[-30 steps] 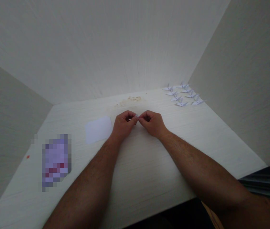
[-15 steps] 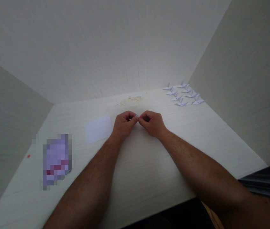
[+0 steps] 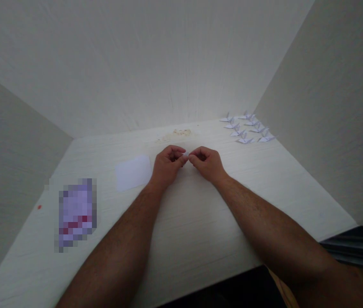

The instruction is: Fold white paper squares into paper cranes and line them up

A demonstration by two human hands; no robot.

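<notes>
Between my fingertips shows a small piece of folded white paper [image 3: 186, 153], mostly covered by the fingers. My left hand [image 3: 169, 164] pinches it from the left with thumb and forefinger. From the right, the thumb and forefinger of my right hand [image 3: 207, 162] close on the same paper, so the two hands nearly touch. Its folded shape is too hidden to make out. Just left of my left hand lies a flat white sheet of paper [image 3: 132, 173]. Several folded paper cranes [image 3: 245, 140] stand in two rows at the far right of the table.
A pixelated purple-and-white item [image 3: 76, 211] sits on the table [image 3: 200, 239] at the left, near a small red spot [image 3: 39, 207]. Pale walls [image 3: 181, 64] enclose the back and both sides. A brownish stained patch [image 3: 181, 132] marks the back edge.
My fingers have shifted slightly on the small paper, and a little more of it shows between them. The cranes and the flat sheet stay in place.
</notes>
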